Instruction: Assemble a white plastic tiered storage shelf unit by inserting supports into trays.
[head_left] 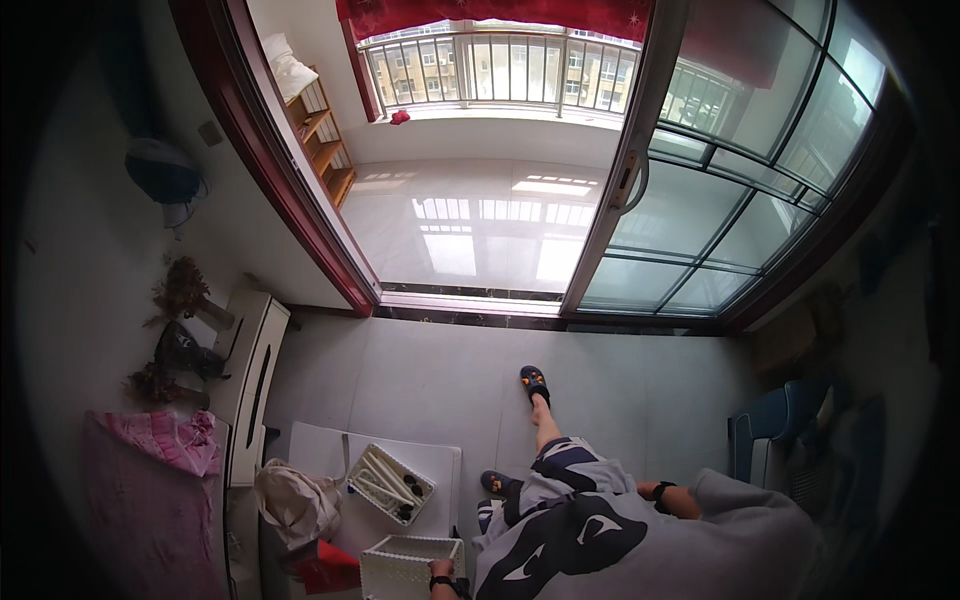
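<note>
My left hand (pixel 442 569), with a dark band at the wrist, is closed on the edge of a white plastic basket (pixel 385 572) at the lower edge of the view. Just beyond it, a second white basket (pixel 362 487) stands tilted on a white table (pixel 450 480); several pale rod-like pieces (pixel 385 470) and some small dark round parts lie inside. My right hand (pixel 643 489) is beside my thigh, a black band on its wrist. Clothing hides most of its fingers, and nothing held shows there.
A cream cloth bag (pixel 295 503) and a red packet (pixel 328 568) lie left of the baskets. Along the left wall runs a white cabinet (pixel 257 360) near a pink cloth (pixel 160 500). A blue chair (pixel 780 420) stands at right. Ahead is a sliding glass door (pixel 700 200) with a raised threshold.
</note>
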